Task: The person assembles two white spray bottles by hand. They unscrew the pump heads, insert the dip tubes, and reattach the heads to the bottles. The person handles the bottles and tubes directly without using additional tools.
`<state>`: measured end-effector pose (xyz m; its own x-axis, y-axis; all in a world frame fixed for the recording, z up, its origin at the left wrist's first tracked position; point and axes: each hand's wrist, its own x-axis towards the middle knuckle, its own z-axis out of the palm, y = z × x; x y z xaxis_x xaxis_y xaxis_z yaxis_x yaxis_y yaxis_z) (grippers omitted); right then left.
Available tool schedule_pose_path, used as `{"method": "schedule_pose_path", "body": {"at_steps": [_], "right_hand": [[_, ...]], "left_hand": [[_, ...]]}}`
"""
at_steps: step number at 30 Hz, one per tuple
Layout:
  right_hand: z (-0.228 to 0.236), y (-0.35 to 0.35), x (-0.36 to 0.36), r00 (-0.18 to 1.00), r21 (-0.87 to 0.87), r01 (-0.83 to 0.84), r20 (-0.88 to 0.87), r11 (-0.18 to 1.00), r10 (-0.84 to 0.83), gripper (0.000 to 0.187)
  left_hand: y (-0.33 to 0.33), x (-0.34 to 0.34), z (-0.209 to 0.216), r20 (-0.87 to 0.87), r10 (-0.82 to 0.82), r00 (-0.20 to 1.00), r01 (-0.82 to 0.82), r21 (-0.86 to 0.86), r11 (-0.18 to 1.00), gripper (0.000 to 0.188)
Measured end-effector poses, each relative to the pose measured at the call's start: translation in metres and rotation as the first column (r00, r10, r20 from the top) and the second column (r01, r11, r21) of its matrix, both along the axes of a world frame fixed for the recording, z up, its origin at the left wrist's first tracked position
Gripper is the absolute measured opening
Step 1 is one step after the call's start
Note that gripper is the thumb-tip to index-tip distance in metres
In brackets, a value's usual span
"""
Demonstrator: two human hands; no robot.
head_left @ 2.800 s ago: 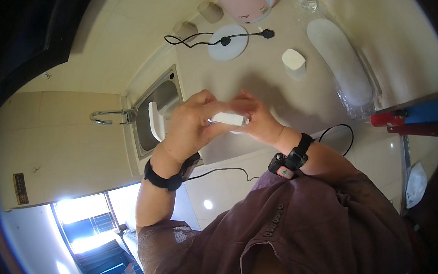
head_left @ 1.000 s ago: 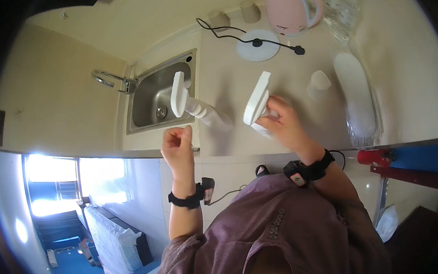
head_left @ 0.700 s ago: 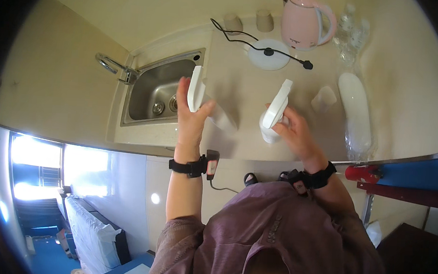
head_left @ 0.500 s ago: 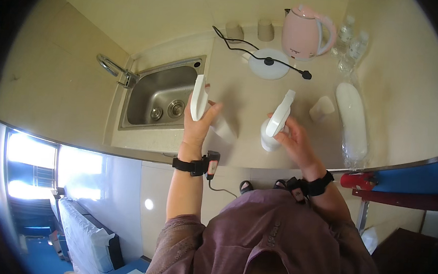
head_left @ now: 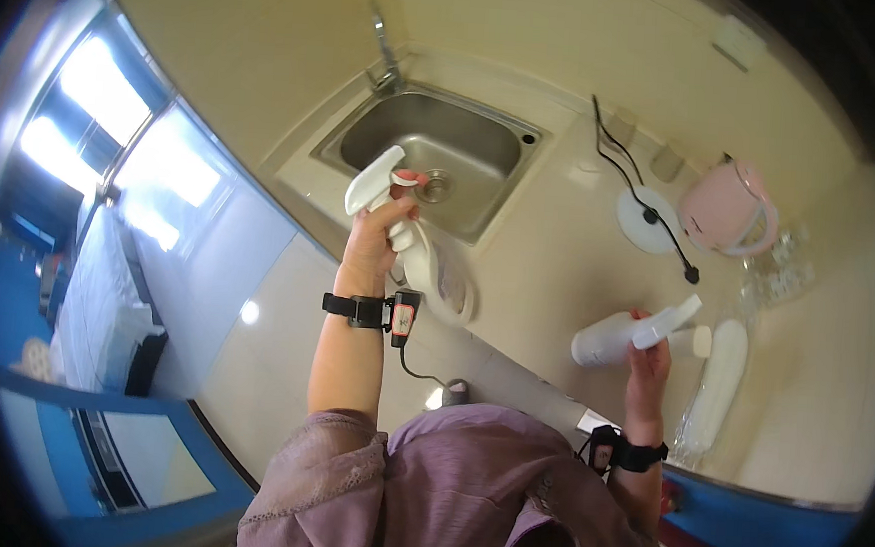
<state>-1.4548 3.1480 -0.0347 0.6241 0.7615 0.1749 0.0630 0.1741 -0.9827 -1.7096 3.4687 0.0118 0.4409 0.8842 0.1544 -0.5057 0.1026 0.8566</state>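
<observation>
My left hand [head_left: 380, 235] is closed round the neck of a white spray bottle [head_left: 420, 262], its fingers by the trigger. The bottle is tilted, its spray head at the sink's near edge and its pale body hanging toward the counter's front edge. On the right, my right hand [head_left: 649, 372] grips a second white spray bottle [head_left: 602, 341] just below its spray head. That bottle leans over the counter, and I cannot tell whether its base touches. Beyond its spray head a small white cup [head_left: 697, 342] partly shows.
A steel sink [head_left: 508, 188] with a tap [head_left: 384, 55] lies ahead. To its right are a pink kettle [head_left: 727, 206], a white round base [head_left: 641, 214] with a black cord, clear plastic bottles [head_left: 787, 265] and a long white wrapped pack [head_left: 716, 386]. The counter's front edge [head_left: 526, 374] runs before me.
The view has swung, so the counter now slants. The left spray bottle has tipped, showing more of its side and body. The right spray bottle has also turned, its body now pointing left.
</observation>
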Motion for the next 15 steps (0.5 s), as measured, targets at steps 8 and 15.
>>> {"method": "schedule_pose_path", "body": {"at_steps": [8,15], "right_hand": [[-0.010,0.009,-0.048,1.000,-0.020,0.007,-0.022,1.000,-0.007,0.054],[-0.019,0.008,-0.061,1.000,0.006,-0.003,0.007,1.000,0.003,0.053]], "left_hand": [[-0.001,-0.106,-0.039,-0.029,0.084,0.996,-0.085,-0.039,0.996,0.028],[-0.009,-0.140,-0.062,-0.078,0.118,0.990,-0.125,-0.094,0.988,0.023]]}}
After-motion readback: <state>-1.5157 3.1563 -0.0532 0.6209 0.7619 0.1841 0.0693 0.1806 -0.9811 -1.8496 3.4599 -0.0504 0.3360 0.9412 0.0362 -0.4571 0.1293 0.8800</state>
